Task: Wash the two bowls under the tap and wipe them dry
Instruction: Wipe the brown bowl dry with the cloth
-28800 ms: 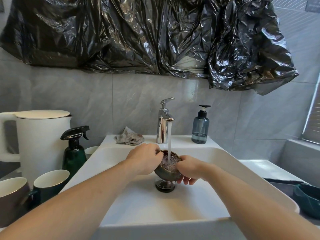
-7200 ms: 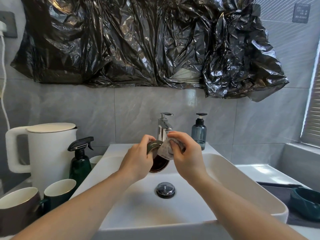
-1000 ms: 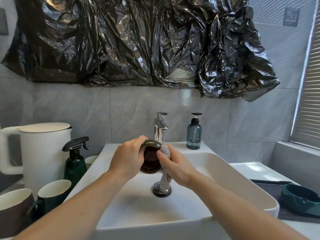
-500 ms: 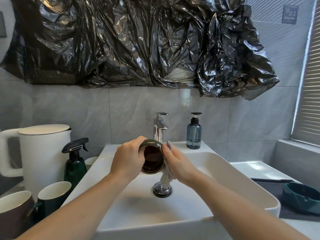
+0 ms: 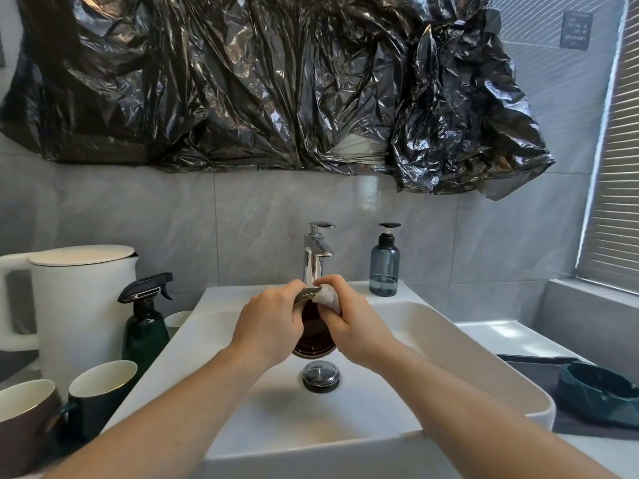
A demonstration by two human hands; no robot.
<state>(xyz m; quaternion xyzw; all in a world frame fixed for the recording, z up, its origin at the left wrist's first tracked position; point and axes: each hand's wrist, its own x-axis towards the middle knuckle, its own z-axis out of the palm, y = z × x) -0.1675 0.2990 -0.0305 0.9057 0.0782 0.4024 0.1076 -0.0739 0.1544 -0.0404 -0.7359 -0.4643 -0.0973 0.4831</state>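
Observation:
Over the white sink (image 5: 432,326), my left hand (image 5: 269,323) grips a small dark brown bowl (image 5: 313,340) by its rim, tilted on edge with its inside facing me. My right hand (image 5: 349,326) holds a bunched grey cloth (image 5: 326,296) against the bowl's upper rim. The chrome tap (image 5: 316,257) stands just behind my hands, with no water running. A second, dark green bowl (image 5: 601,392) sits on a mat at the far right. Part of the brown bowl is hidden by my fingers.
A blue soap dispenser (image 5: 384,264) stands right of the tap. Left of the sink are a white kettle (image 5: 83,305), a green spray bottle (image 5: 145,323) and two mugs (image 5: 100,392). The drain plug (image 5: 320,375) is below my hands. Black plastic sheeting hangs on the wall.
My right hand has moved the cloth from the bowl's right side up to its top rim, and the cloth no longer hangs towards the drain. My left hand keeps its hold on the bowl.

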